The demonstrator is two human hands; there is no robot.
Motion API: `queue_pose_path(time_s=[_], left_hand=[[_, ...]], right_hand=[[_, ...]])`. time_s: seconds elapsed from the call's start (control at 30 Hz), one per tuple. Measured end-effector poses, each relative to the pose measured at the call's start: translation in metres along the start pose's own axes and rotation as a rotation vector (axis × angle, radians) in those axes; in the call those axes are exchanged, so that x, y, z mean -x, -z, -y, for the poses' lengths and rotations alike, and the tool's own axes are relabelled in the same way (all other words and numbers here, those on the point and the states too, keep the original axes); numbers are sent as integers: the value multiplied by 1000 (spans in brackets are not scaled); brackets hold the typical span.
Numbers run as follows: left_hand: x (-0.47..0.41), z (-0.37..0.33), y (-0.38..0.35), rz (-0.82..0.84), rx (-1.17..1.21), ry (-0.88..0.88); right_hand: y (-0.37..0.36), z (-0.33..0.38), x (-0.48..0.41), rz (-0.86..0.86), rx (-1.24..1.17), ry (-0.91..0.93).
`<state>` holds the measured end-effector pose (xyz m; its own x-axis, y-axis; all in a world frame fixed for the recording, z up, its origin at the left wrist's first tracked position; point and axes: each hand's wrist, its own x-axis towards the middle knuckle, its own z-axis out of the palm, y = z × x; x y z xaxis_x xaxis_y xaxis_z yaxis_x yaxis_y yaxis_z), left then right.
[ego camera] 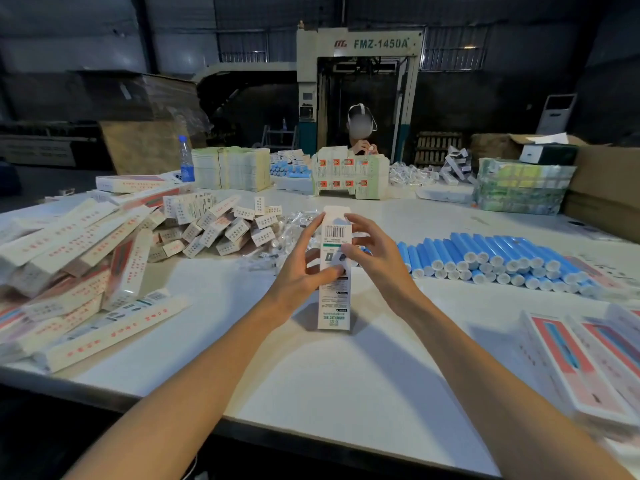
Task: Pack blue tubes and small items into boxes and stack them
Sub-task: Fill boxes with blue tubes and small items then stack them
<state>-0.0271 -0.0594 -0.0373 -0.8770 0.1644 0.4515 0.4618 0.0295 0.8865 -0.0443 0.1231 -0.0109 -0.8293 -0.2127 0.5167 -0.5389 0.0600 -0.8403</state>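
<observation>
A tall, narrow white box [333, 296] stands on end at the middle of the table [311, 375], its base on the surface. It carries a barcode near the top, a green band under that and blocks of small print lower down. A flap stands up at its top end.

The left hand [301, 268] grips it from 9 o'clock, thumb pressed on the front face and fingers wrapped behind. The right hand [375, 258] holds it from 3 o'clock, fingers curled round the edge beside the barcode.

Blue tubes [502, 261] with white caps lie stacked in rows at 3 o'clock of the box. At 9 o'clock long boxes [86, 258] lie in a loose heap, and at 11 o'clock small boxes [225, 226] are piled.

The box's inside and far side are hidden, so I cannot tell what it holds. Its print is too fine to read. Items in clear bags [273, 252] behind the left hand are blurred and hard to make out. Flat pink-and-white cartons [581, 358] at 4 o'clock are cut off by the frame edge. The heap at 9 o'clock also runs out of view.
</observation>
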Motion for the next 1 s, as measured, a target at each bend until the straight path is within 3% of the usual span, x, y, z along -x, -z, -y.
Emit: queue_pose_path(time_s=[0.4,0.63,0.83,1.0], left_hand=[[-2,-3,1,-15,-133,-74],[0,-8,1,17,-148,-80],[2,-11,1,35,-163,-59],[2,-8,1,58,-168,-20]], right_hand=[[1,8,1,-8,105,104],[8,14,-13,-107,-72,-1],[16,24,-36,34,46,-16],[24,20,-35,46,268,183]])
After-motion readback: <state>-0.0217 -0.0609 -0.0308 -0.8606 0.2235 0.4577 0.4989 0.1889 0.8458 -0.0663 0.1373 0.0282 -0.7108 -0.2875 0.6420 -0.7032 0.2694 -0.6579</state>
